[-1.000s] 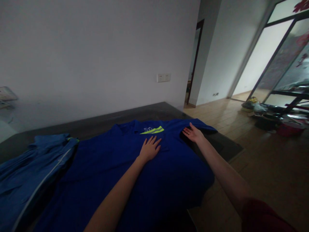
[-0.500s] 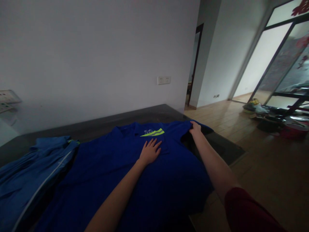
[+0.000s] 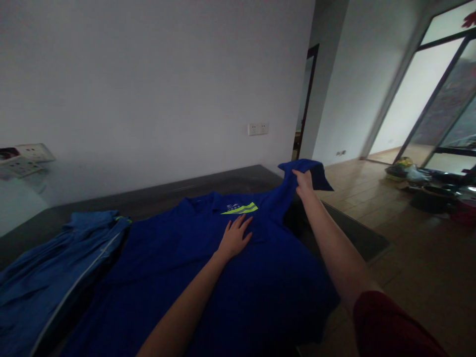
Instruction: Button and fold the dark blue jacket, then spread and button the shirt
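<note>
Dim room with a plain white wall behind a long dark glossy table, and a wooden plank floor running off toward glass sliding doors on the far right. There's a double white wall socket just above the table's far end.

Spread flat on the table is a royal-blue short-sleeved polo shirt of soft knit fabric, collar pointing at the wall, with a neon yellow-green slanted stripe patch and some tiny white print I can't read just below the collar. It covers most of the tabletop and hangs over the near edge.

The left hand lies flat on the chest of the shirt, fingers spread loosely, fingertips just short of the stripe patch. The right hand is raised off the table with its fingers pinched closed on the shirt's sleeve, which is lifted up and flops past the fingertips to the right.

Well off to the left of the flat hand sits a crumpled lighter-blue garment with a pale piping line.
</note>
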Action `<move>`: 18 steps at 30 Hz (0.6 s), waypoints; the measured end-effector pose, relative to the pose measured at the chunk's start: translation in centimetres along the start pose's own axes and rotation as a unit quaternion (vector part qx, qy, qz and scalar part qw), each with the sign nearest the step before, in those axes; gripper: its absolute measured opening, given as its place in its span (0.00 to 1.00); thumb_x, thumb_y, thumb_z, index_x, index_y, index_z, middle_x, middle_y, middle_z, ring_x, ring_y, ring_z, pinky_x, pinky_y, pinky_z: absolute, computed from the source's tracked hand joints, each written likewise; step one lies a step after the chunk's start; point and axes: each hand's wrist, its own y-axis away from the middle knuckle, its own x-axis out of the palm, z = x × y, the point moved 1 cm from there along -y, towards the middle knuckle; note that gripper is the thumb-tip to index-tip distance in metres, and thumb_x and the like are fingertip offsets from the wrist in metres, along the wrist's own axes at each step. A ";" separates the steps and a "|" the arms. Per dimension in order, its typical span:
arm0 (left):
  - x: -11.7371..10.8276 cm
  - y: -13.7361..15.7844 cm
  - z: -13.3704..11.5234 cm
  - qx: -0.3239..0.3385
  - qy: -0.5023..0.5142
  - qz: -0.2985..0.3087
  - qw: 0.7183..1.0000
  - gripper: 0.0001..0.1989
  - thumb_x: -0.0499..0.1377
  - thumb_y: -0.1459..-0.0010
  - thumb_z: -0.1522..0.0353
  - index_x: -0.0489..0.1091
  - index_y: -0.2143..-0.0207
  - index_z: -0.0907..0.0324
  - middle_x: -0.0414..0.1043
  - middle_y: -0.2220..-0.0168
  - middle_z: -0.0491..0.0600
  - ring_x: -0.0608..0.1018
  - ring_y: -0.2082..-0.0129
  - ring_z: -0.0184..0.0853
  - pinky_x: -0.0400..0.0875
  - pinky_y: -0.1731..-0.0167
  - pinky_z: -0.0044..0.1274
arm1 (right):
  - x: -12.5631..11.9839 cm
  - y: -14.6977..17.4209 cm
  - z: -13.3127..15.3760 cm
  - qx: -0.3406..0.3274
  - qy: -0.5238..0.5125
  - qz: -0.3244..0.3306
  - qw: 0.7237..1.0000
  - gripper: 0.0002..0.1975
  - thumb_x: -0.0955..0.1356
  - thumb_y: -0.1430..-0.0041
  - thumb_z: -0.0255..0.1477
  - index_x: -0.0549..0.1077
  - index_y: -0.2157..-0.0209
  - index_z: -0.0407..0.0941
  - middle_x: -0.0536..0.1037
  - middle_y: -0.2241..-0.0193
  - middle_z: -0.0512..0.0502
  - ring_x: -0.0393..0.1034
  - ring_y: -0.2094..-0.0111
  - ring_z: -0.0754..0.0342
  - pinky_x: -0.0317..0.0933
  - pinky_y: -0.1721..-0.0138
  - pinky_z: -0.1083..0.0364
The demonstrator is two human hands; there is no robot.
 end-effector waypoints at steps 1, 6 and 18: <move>-0.2 -0.1 0.0 0.002 0.057 -0.031 0.998 0.26 0.53 0.41 0.63 0.56 0.40 0.49 0.52 0.36 0.50 0.55 0.37 0.41 0.44 0.38 0.41 | 1.2 1.2 0.8 -0.056 0.060 0.023 0.996 0.18 0.68 0.51 0.24 0.70 0.55 0.42 0.77 0.62 0.47 0.71 0.59 0.52 0.63 0.50 0.48; -3.6 0.3 2.2 -0.161 0.487 -0.167 0.842 0.18 0.49 0.39 0.61 0.63 0.49 0.57 0.68 0.49 0.55 0.71 0.48 0.38 0.64 0.47 0.34 | 5.0 12.2 3.0 -0.325 0.371 0.373 0.786 0.17 0.61 0.40 0.26 0.69 0.49 0.42 0.73 0.52 0.38 0.67 0.51 0.47 0.60 0.48 0.48; -13.9 12.0 7.3 -0.430 0.516 -0.049 0.740 0.26 0.49 0.42 0.50 0.59 0.45 0.51 0.73 0.55 0.51 0.78 0.62 0.36 0.74 0.62 0.32 | 0.3 21.4 0.3 -0.371 0.490 0.590 0.524 0.27 0.60 0.41 0.21 0.60 0.40 0.50 0.69 0.50 0.38 0.66 0.54 0.48 0.62 0.56 0.49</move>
